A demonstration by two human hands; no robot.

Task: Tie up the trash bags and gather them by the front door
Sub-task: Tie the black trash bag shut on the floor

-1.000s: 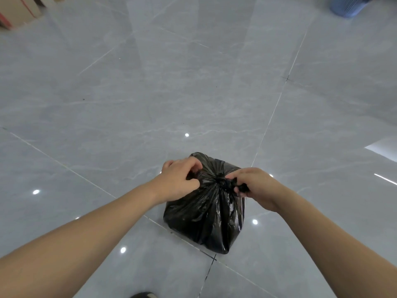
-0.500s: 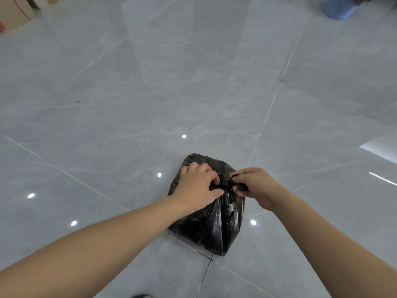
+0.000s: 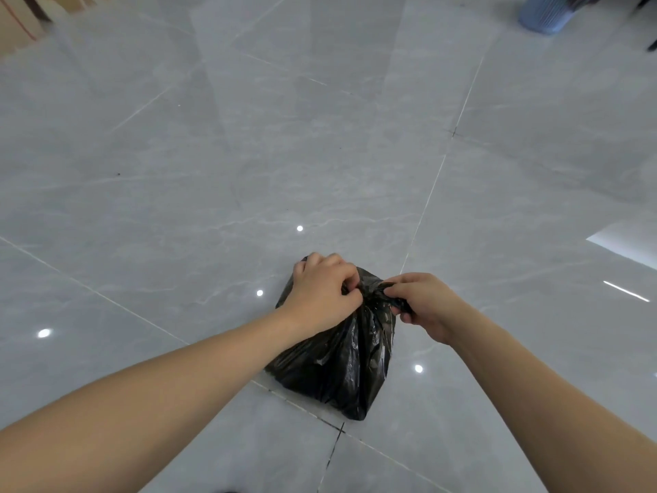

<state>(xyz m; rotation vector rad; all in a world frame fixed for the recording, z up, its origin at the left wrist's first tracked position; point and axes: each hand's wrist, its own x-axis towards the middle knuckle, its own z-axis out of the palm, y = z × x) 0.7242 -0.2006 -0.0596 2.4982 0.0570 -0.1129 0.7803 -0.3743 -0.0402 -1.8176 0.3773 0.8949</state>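
A small black trash bag (image 3: 337, 364) sits on the grey tiled floor just below the middle of the view, its top gathered into a twisted neck. My left hand (image 3: 321, 295) is clenched on the gathered plastic at the left of the neck and covers the bag's top left. My right hand (image 3: 421, 306) pinches the loose black end of the neck on the right side. The knot itself is mostly hidden between my fingers.
Glossy grey floor tiles (image 3: 249, 154) stretch all around with ceiling-light reflections. A blue ribbed bin (image 3: 545, 12) stands at the far top right. A cardboard box (image 3: 16, 26) shows at the top left corner.
My left hand has slid to the right across the bag's top, close to my right hand at the neck. The right hand has kept its hold on the loose end.
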